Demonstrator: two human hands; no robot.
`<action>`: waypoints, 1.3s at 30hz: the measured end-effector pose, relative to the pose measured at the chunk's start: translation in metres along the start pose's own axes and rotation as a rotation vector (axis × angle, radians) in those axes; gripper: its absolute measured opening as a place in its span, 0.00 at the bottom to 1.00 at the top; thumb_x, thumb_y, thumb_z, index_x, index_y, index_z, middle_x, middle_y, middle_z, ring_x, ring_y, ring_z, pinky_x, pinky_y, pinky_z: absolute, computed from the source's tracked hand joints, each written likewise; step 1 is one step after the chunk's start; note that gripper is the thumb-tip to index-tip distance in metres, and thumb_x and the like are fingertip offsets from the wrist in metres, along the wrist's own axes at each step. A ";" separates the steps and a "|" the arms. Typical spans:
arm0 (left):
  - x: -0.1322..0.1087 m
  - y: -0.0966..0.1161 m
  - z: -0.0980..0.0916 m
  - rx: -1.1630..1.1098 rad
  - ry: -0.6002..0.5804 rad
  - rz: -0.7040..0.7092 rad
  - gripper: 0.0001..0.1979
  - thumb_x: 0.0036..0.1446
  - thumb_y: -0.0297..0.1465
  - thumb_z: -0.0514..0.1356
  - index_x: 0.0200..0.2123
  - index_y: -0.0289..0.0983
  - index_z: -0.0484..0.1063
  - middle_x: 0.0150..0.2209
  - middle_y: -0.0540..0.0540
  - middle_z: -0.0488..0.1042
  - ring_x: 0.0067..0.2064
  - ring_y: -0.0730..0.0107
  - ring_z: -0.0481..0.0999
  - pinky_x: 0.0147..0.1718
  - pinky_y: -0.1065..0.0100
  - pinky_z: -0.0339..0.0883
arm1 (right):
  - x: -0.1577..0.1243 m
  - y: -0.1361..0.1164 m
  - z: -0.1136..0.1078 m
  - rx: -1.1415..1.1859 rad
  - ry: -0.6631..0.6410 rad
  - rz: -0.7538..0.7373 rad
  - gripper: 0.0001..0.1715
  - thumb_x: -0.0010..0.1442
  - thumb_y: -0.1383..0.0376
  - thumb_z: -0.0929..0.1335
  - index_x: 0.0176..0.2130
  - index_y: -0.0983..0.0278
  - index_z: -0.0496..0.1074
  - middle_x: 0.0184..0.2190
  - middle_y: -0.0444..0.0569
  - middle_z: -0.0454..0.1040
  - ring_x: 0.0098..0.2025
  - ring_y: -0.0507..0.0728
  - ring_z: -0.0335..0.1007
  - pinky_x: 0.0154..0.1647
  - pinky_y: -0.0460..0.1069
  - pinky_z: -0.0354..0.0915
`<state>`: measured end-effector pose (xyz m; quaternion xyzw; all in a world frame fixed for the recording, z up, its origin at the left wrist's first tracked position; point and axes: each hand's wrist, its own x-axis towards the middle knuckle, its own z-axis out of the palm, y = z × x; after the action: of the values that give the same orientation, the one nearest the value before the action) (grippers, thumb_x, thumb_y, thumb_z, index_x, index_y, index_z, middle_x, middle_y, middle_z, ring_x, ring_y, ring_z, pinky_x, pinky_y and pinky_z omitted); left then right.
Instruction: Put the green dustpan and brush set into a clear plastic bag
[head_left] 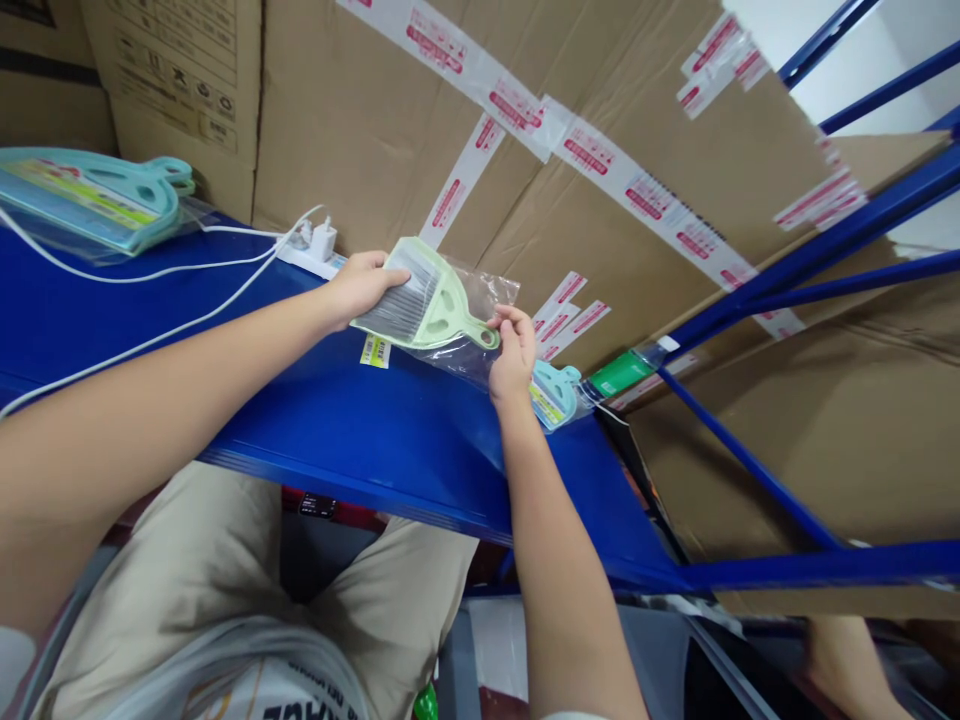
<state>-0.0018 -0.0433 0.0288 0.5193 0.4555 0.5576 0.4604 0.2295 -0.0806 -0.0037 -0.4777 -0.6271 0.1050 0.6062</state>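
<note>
A pale green hand brush [427, 300] with grey bristles is held just above the blue shelf [360, 440]. My left hand [360, 285] grips its bristle end. My right hand [512, 352] pinches the handle end together with a clear plastic bag [491, 290] that lies around and under the brush. A yellow label [376, 351] hangs below the brush near my left hand.
Taped cardboard boxes [600, 170] stand behind the shelf. A bagged teal brush set [90, 200] lies far left, another teal piece [556, 395] right of my right hand. A white power strip [315, 255] with cables crosses the shelf. Blue rack bars [750, 460] run right.
</note>
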 end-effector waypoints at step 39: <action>0.001 -0.006 0.000 0.060 0.082 0.066 0.12 0.53 0.30 0.66 0.24 0.42 0.66 0.28 0.49 0.74 0.38 0.63 0.77 0.39 0.65 0.71 | 0.005 -0.008 -0.005 0.068 -0.196 0.526 0.21 0.53 0.49 0.77 0.25 0.61 0.74 0.22 0.45 0.78 0.26 0.54 0.72 0.25 0.47 0.65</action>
<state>-0.0016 -0.0410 0.0229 0.5243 0.4732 0.5794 0.4068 0.2309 -0.0833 0.0062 -0.5909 -0.5333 0.3254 0.5104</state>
